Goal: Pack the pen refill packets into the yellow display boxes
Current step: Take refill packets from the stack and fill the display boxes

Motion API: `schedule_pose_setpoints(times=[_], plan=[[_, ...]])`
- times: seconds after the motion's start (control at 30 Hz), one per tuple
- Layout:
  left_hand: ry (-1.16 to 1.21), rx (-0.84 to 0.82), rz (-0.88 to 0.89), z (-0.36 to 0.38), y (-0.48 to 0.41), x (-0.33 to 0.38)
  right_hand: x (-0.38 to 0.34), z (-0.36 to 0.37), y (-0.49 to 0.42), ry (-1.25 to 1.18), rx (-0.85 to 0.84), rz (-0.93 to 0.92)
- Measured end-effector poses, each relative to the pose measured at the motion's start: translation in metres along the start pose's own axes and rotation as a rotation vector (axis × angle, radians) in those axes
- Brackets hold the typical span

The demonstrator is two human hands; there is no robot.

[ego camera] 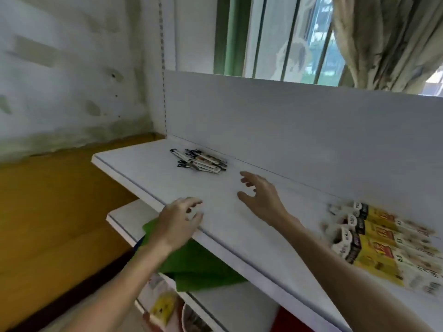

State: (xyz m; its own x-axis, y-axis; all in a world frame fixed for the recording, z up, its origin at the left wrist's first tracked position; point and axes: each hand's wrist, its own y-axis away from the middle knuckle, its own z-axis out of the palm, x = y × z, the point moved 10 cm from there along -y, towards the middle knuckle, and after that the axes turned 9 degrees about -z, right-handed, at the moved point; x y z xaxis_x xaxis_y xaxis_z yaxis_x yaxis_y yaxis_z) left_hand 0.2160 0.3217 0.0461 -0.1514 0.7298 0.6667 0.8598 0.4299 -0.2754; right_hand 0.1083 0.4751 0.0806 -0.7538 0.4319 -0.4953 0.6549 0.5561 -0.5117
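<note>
A small heap of pen refill packets (200,160) lies on the white shelf (148,173), near its back panel at the left. Several yellow display boxes (381,245) lie side by side at the right end of the shelf, blurred, with refills in them. My right hand (260,195) hovers above the shelf's middle, open with fingers spread, a short way right of the packets and pointing toward them. My left hand (178,222) is at the shelf's front edge, fingers loosely curled and apart, holding nothing.
A white back panel (287,130) rises behind the shelf. Below it a lower shelf (124,216) carries a green cloth or bag (199,267) and printed packets (165,305). A yellow floor (48,212) lies to the left, a barred window (299,37) and curtain behind.
</note>
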Motion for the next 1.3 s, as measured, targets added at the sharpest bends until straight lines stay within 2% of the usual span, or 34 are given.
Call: schedule_pose_setpoints(times=[0.2, 0.43, 0.6, 0.77, 0.9, 1.07, 1.3], plan=[[-0.084, 0.163, -0.053, -0.117, -0.023, -0.093, -0.076, 0.123, -0.068, -0.098, -0.084, -0.083], [-0.131, 0.077, -0.088, -0.130, -0.046, -0.174, -0.075, 0.224, -0.084, -0.080, -0.238, 0.003], [-0.103, 0.038, -0.090, -0.115, -0.083, -0.202, -0.057, 0.229, -0.129, -0.031, -0.153, 0.011], [-0.071, -0.030, -0.081, -0.091, -0.134, -0.213, -0.035, 0.233, -0.198, 0.200, -0.139, -0.090], [-0.056, -0.048, -0.087, -0.088, -0.192, -0.219, 0.005, 0.231, -0.265, 0.333, -0.088, -0.010], [-0.036, -0.066, -0.063, -0.079, -0.256, -0.230, 0.057, 0.271, -0.291, 0.445, -0.242, 0.130], [0.135, -0.207, -0.119, -0.031, -0.319, -0.245, 0.060, 0.266, -0.306, 0.282, -0.107, 0.131]])
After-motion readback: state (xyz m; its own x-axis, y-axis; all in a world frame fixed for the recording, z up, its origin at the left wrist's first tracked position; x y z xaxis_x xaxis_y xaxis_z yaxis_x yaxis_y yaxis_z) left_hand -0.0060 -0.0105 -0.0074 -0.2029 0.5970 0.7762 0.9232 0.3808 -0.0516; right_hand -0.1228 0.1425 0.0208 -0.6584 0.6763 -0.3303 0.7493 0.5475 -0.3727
